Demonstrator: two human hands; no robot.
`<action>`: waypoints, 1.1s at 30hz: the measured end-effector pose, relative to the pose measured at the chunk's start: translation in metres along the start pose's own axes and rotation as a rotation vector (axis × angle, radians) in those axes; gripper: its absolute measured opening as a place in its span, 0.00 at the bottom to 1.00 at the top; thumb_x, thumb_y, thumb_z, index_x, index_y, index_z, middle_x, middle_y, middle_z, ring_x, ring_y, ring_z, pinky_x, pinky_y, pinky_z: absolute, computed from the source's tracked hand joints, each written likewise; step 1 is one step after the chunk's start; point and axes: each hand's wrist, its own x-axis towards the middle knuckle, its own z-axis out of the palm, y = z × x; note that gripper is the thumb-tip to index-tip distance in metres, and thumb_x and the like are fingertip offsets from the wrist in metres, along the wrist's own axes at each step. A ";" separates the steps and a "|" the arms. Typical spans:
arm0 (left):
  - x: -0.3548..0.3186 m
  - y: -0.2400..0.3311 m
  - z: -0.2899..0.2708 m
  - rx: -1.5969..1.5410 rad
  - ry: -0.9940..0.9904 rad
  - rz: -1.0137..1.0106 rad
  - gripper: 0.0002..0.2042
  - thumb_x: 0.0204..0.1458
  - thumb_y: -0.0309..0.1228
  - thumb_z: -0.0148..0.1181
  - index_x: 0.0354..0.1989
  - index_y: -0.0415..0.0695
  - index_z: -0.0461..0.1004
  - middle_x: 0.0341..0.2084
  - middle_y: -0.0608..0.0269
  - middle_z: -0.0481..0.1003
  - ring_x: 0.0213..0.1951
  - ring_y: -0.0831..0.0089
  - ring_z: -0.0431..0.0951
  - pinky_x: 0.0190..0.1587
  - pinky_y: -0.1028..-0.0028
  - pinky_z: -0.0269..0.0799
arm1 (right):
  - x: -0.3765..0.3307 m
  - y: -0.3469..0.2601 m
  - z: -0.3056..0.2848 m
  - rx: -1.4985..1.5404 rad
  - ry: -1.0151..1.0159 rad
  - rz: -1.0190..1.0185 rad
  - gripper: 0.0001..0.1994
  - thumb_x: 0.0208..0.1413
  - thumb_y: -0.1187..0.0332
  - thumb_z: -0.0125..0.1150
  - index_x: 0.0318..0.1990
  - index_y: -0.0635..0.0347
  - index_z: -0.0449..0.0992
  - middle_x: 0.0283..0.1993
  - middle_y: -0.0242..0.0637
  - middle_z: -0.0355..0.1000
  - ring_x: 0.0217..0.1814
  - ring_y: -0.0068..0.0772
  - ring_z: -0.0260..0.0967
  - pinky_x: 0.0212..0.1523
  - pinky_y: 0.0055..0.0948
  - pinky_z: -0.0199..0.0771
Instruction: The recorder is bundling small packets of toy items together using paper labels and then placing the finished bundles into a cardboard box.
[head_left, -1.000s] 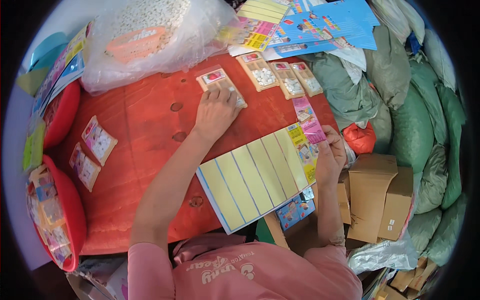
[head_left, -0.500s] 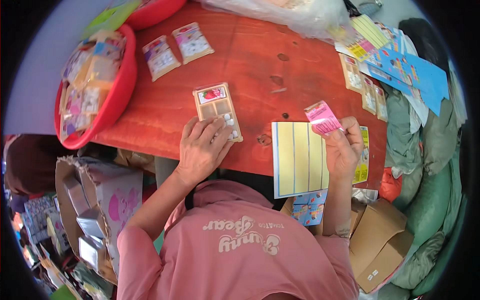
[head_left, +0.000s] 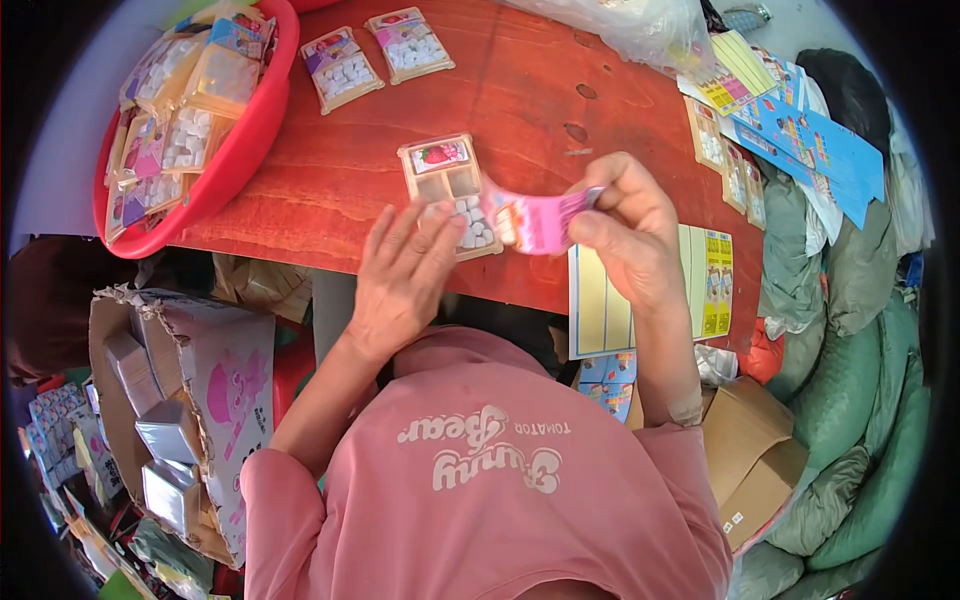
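A tan compartment tray point(head_left: 433, 187) lies on the red table in front of me, a strawberry picture at its far end and small white pieces point(head_left: 474, 222) in its near compartments. My left hand point(head_left: 403, 270) rests over the tray's left side with fingers stretched out. Between thumb and fingers, my right hand point(head_left: 635, 235) pinches a pink printed sticker point(head_left: 545, 222). The sticker is curved, and its free end is at the tray's right edge; whether it touches cannot be made out. Beneath my right forearm lies a pale yellow striped sticker sheet point(head_left: 602, 290), partly covered.
A red basket point(head_left: 272, 125) heaped with filled packs stands at the left. Two filled packs point(head_left: 343, 72) lie at the far side. Blue printed cards point(head_left: 815, 140) and several trays point(head_left: 735, 178) line the right edge. Open cardboard boxes point(head_left: 755, 450) stand below the table.
My right hand has moved left, bringing the pink sticker from above the sheet to the tray's edge. My left hand stays on the tray. The view has shifted slightly.
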 end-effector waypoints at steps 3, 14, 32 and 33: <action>0.001 -0.004 -0.013 -0.165 0.093 -0.140 0.20 0.53 0.35 0.53 0.54 0.41 0.66 0.52 0.52 0.68 0.55 0.58 0.67 0.59 0.61 0.57 | 0.011 -0.002 0.018 0.191 -0.154 0.054 0.15 0.47 0.77 0.61 0.40 0.61 0.63 0.34 0.40 0.71 0.34 0.27 0.71 0.36 0.25 0.72; 0.029 -0.024 -0.025 -1.305 0.165 -0.986 0.16 0.48 0.25 0.62 0.44 0.33 0.70 0.30 0.58 0.76 0.28 0.79 0.75 0.28 0.81 0.74 | 0.047 0.050 0.019 0.046 0.342 0.178 0.11 0.50 0.73 0.62 0.38 0.62 0.66 0.31 0.36 0.72 0.29 0.23 0.72 0.31 0.23 0.76; 0.042 -0.039 -0.009 -0.781 -0.005 -0.881 0.18 0.45 0.22 0.63 0.45 0.33 0.66 0.32 0.54 0.74 0.30 0.72 0.78 0.27 0.77 0.77 | 0.063 0.089 0.017 -1.032 0.452 -0.036 0.19 0.39 0.69 0.70 0.35 0.64 0.66 0.28 0.42 0.74 0.30 0.33 0.74 0.32 0.30 0.71; 0.036 -0.040 -0.010 -0.779 0.017 -0.883 0.17 0.44 0.21 0.62 0.42 0.33 0.66 0.32 0.55 0.73 0.30 0.72 0.78 0.27 0.77 0.77 | 0.062 0.090 0.022 -1.031 0.448 -0.036 0.19 0.39 0.69 0.70 0.35 0.64 0.66 0.28 0.42 0.74 0.30 0.33 0.74 0.32 0.30 0.71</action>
